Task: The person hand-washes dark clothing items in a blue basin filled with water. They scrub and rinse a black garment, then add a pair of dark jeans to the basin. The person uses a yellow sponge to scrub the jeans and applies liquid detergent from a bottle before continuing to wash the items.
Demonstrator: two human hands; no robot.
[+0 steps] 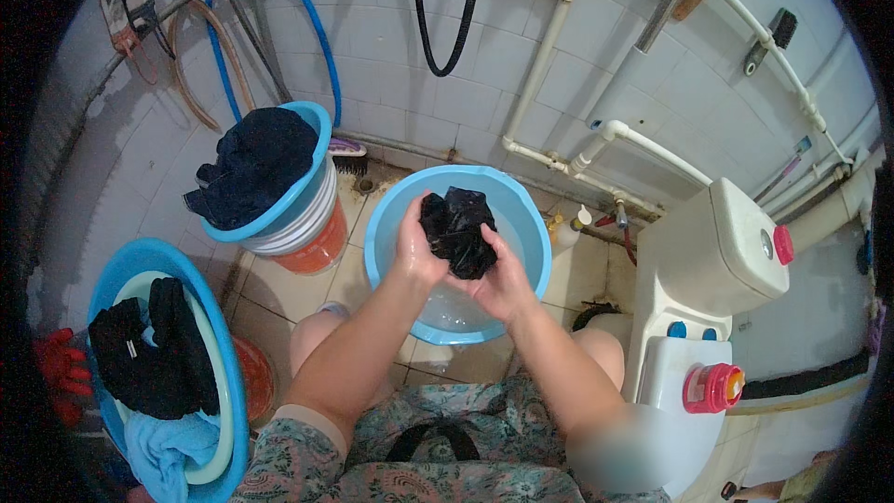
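Bunched between my two hands is a wet, shiny black cloth [463, 235]; what garment it is cannot be made out. My left hand [419, 247] closes on its left side, and my right hand [503, 278] grips it from the lower right. Both hands hold it over a light blue basin [377, 251] on the floor, with cloudy, slightly foamy water [456, 307] in the bottom. The cloth's underside is hidden by my palms.
Dark clothes [256, 168] lie in a blue basin on a striped bucket [307, 247]. At lower left, a blue tub [104, 289] holds black clothing and a blue towel [168, 447]. A toilet [666, 391] with a red jar [712, 388] stands right; bottles [566, 231] sit behind the basin.
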